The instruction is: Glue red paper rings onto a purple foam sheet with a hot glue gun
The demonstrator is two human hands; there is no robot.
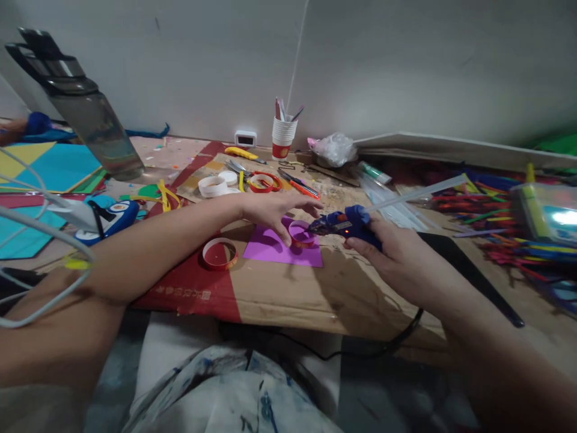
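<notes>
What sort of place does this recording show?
Probably a craft workspace: the right hand holds a blue glue gun, coloured paper-like sheets are stacked at the left, and bright thin strips are heaped at the right.

Grey wall (216, 66) — pale slanting seam (298, 54), cardboard-covered table (279, 294), dim floor (378, 391)

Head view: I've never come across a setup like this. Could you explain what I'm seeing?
There's no machine here: a camera worn on a person's head looks forward and down at their two bare hands. The right hand holds a blue glue gun, its nozzle close to a red ring on a purple sheet. The left hand is spread beside that ring; whether it touches, I can't tell. Cardboard lies underneath. Around are another red ring, a yellow cutter, stacked cups and a water bottle.
</notes>
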